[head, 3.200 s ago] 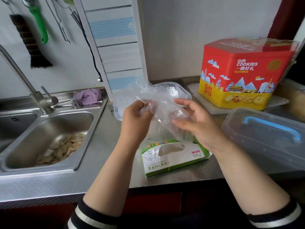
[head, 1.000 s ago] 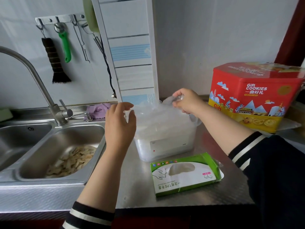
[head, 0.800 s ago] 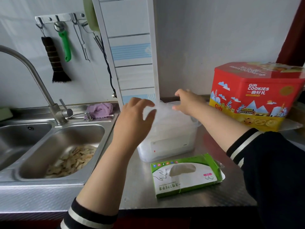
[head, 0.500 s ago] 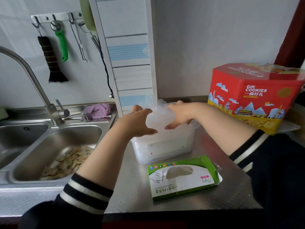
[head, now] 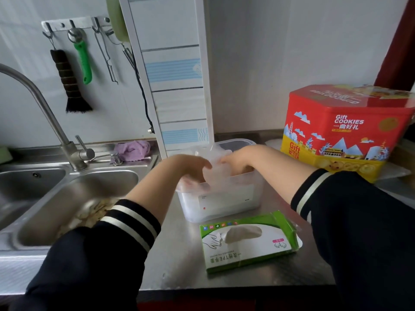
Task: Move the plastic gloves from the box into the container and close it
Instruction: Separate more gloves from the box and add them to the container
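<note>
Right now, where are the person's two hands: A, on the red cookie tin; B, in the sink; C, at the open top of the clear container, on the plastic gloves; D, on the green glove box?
C: the left hand and right hand are both at the open top of the clear container, on the bunched plastic gloves, while the green glove box lies untouched in front.

Green-and-white glove box, red-and-yellow cookie tin, black white-striped sleeves, purple cloth

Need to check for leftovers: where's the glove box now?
In the head view the glove box lies flat on the counter, just in front of the container, lower right of centre.
</note>
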Available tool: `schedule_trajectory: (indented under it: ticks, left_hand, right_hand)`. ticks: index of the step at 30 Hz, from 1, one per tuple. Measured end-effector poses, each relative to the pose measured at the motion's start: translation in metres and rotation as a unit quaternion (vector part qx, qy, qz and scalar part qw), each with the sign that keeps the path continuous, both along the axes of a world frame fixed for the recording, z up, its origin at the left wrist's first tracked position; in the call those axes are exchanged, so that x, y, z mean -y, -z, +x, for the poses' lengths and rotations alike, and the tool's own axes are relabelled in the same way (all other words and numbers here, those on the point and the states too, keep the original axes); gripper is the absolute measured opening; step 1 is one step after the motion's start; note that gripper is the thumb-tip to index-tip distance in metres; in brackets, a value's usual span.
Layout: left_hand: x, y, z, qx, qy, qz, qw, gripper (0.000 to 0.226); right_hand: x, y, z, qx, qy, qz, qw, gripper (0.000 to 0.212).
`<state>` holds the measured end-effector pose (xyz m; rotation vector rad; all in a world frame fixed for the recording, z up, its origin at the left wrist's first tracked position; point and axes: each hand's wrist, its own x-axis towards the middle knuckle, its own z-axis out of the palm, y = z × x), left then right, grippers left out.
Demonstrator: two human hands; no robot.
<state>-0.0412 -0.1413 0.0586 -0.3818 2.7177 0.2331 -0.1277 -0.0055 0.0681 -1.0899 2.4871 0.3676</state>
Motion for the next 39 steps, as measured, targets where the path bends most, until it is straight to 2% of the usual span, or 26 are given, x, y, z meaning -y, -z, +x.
schedule_trajectory:
  ticks: [3,5,7,9,11,13,14,15,16,18,20,22,24,26,28,32,35,39]
  left_hand:
    - [0.000,-0.034,0.019,-0.064,-0.015,0.071,0.995,0.082]
    - [0.001,-0.048,0.029,-0.119,-0.010,0.025,0.993,0.065]
    - [-0.004,-0.050,0.038,-0.230,0.003,-0.021,0.973,0.042]
    - [-0.017,-0.042,0.048,-0.364,0.006,0.020,0.931,0.021]
    - [-0.035,-0.031,0.061,-0.464,0.001,0.087,0.882,0.010]
    - [-0.057,-0.014,0.075,-0.537,0.001,0.143,0.831,0.007]
    - [-0.066,-0.004,0.081,-0.566,0.002,0.166,0.807,0.007]
    - [-0.074,0.007,0.087,-0.588,0.004,0.184,0.788,0.007]
    - [-0.081,0.019,0.092,-0.600,0.008,0.197,0.775,0.006]
    - [-0.092,0.043,0.099,-0.592,0.009,0.223,0.775,0.006]
    - [-0.097,0.067,0.102,-0.545,-0.008,0.265,0.796,0.010]
    - [-0.098,0.087,0.102,-0.471,-0.025,0.307,0.827,0.028]
    - [-0.099,0.104,0.104,-0.409,-0.026,0.314,0.856,0.057]
    - [-0.101,0.115,0.105,-0.382,-0.030,0.300,0.873,0.072]
    - [-0.100,0.120,0.106,-0.386,-0.044,0.298,0.872,0.064]
    - [-0.096,0.124,0.106,-0.405,-0.062,0.330,0.850,0.034]
    - [-0.095,0.128,0.107,-0.421,-0.059,0.354,0.833,0.029]
    - [-0.094,0.131,0.107,-0.419,-0.029,0.319,0.849,0.033]
  right_hand:
    - [-0.012,-0.017,-0.004,0.055,0.051,-0.133,0.988,0.067]
    - [-0.021,-0.025,-0.003,0.048,0.051,-0.198,0.978,0.045]
    - [-0.032,-0.028,0.003,0.023,0.044,-0.295,0.954,0.018]
    - [-0.045,-0.025,0.015,0.019,0.042,-0.442,0.896,0.010]
    - [-0.058,-0.018,0.038,0.084,0.035,-0.578,0.811,0.009]
    - [-0.074,-0.002,0.065,0.147,0.024,-0.654,0.742,0.009]
    - [-0.082,0.008,0.078,0.148,0.018,-0.669,0.728,0.011]
    - [-0.089,0.021,0.087,0.131,0.011,-0.670,0.730,0.015]
    - [-0.094,0.033,0.093,0.103,0.006,-0.652,0.751,0.021]
    - [-0.100,0.058,0.097,0.074,0.026,-0.578,0.812,0.024]
    - [-0.102,0.079,0.093,0.110,0.057,-0.499,0.858,0.022]
    - [-0.103,0.097,0.090,0.130,0.033,-0.451,0.883,0.021]
    - [-0.105,0.109,0.089,0.107,0.011,-0.446,0.888,0.013]
    - [-0.107,0.119,0.090,0.044,0.005,-0.437,0.899,0.009]
    - [-0.106,0.127,0.096,-0.029,-0.001,-0.457,0.889,0.008]
    - [-0.106,0.139,0.102,-0.108,-0.023,-0.567,0.816,0.023]
    - [-0.106,0.140,0.104,-0.135,-0.021,-0.592,0.794,0.022]
    - [-0.107,0.143,0.107,-0.165,-0.020,-0.624,0.764,0.020]
